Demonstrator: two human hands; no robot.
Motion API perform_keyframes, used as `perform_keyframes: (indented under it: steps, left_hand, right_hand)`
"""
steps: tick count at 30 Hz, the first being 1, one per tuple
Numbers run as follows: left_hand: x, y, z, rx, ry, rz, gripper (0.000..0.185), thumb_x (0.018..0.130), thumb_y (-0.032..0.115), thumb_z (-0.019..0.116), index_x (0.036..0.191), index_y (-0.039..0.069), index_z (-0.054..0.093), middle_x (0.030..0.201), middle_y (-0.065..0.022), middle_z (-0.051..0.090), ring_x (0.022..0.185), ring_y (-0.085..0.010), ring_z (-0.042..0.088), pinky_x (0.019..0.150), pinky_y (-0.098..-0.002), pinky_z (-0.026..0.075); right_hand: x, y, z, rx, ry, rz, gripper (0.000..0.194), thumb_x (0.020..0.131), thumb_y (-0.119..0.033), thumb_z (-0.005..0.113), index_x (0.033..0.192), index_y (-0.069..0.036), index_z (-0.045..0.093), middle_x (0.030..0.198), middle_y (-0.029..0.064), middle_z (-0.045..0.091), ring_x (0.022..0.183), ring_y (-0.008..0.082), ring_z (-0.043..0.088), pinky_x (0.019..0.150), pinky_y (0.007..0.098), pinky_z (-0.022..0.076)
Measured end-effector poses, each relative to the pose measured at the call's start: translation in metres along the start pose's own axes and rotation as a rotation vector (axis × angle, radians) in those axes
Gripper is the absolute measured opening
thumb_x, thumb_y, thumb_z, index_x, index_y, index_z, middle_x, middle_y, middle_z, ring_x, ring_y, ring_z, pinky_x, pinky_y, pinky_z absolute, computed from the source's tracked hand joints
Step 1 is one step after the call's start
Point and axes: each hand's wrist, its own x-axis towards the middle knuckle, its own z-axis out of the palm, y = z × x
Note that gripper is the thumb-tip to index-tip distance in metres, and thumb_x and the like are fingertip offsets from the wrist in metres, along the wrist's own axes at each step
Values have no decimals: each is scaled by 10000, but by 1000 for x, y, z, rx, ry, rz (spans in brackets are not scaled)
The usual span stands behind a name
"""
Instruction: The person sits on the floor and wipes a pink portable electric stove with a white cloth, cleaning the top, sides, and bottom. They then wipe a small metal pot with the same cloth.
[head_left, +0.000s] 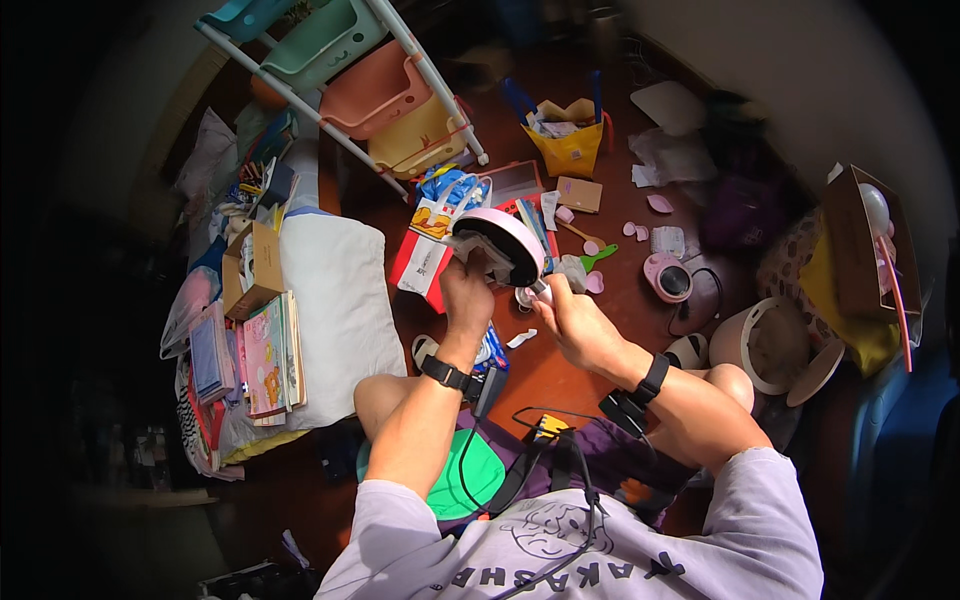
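My right hand (583, 322) grips the short handle of a small frying pan (513, 234), pale pink outside with a black interior. The pan is held tilted above the floor. In my left hand (466, 301) is a crumpled pale tissue or wipe (491, 259), pressed against the pan's black inside; some of my fingers are hidden behind it. Just past the left hand stands a red and white paper bag (421, 259) with printing. Below the pan are a small clear-and-pink item (525, 298), partly covered, and a blue packet (491, 351).
Left is a white cushioned surface (341, 285) with books (266, 360) and a cardboard box (253, 277). A tiered basket rack (379, 90) and yellow bag (574, 146) stand ahead. Rightward lie a green utensil (600, 256), pink electric device (667, 277) and white bin (757, 341).
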Motion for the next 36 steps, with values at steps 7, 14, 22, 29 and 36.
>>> perform_keyframes:
  steps: [7,14,22,29,36]
  left_hand:
    - [45,95,-62,1079,-476,952,407,885,-102,630,1274,2,691,1039,-241,766,940,-427,755,785,-445,629]
    - [13,107,-20,1160,-905,1339,323,868,95,676,1167,-3,750,1204,-158,746,1165,-342,718,1055,-462,585]
    - [38,83,-48,1015,-211,1020,351,909,-40,684,1253,17,728,1131,-179,784,1016,-362,773,872,-438,634]
    - [38,33,-53,308,112,338,220,1053,-23,589,1231,-7,718,1068,-75,776,974,-156,726,833,-353,604]
    - [-7,3,-13,-630,-279,-104,408,1043,188,727,1398,109,543,1336,-41,645,1236,-234,650,1054,-420,566]
  right_hand:
    - [-3,-2,8,-165,-166,33,285,1090,-204,557,1150,18,390,713,307,663,709,507,701,597,572,556]
    - [7,-15,8,-391,-146,129,294,1120,-308,499,1122,-14,516,712,219,712,706,438,742,609,552,585]
    - [14,-22,1,-328,-39,101,251,1093,-237,517,1112,12,489,684,216,693,664,434,721,598,555,566]
    - [17,-31,3,-244,32,-65,280,1075,-192,565,1193,24,430,705,218,685,657,450,697,575,558,531]
    - [17,-31,9,-215,43,-87,358,1055,-210,623,1304,-19,450,829,225,716,750,474,702,629,571,539]
